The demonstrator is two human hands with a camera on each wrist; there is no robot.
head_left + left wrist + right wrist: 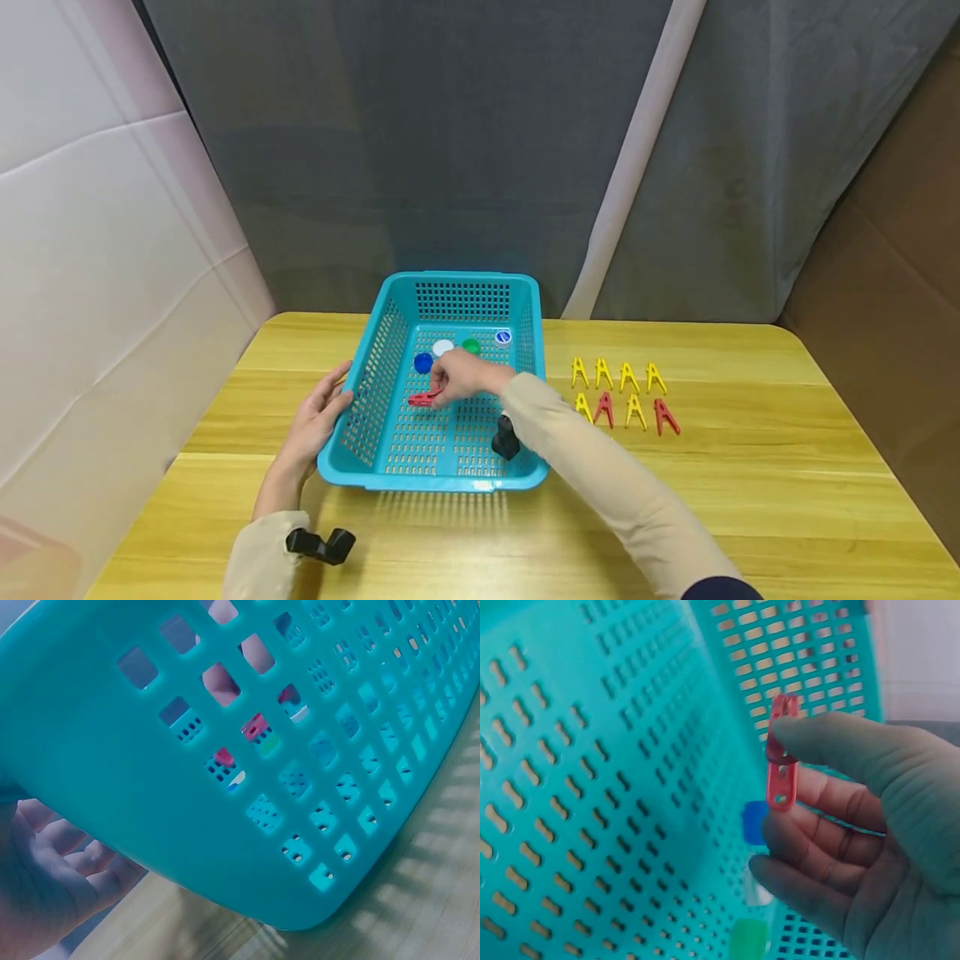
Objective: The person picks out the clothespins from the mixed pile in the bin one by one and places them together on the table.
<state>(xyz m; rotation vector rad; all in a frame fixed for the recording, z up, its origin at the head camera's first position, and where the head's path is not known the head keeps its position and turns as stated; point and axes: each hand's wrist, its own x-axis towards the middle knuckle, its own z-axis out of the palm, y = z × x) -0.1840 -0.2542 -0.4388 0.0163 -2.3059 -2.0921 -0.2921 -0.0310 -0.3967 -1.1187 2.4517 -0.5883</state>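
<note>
A turquoise plastic basket (442,481) with perforated walls stands on the table. Over its floor my right hand (461,375) pinches a red clothespin (422,400); the right wrist view shows the clothespin (782,776) between thumb and fingers. At the basket's left side, my left hand (318,417) holds the rim, its fingers (86,859) below the lip in the left wrist view. Bottle caps lie inside toward the back: a blue cap (423,362), a white cap (443,347), a green cap (471,346) and a white cap with a blue mark (503,338).
Right of the basket, two rows of clothespins lie on the wooden table (750,483): several yellow clothespins (603,373), a red clothespin (604,410) and another red clothespin (665,417). A grey curtain (450,167) hangs behind the table, with a white sheet (112,250) to the left.
</note>
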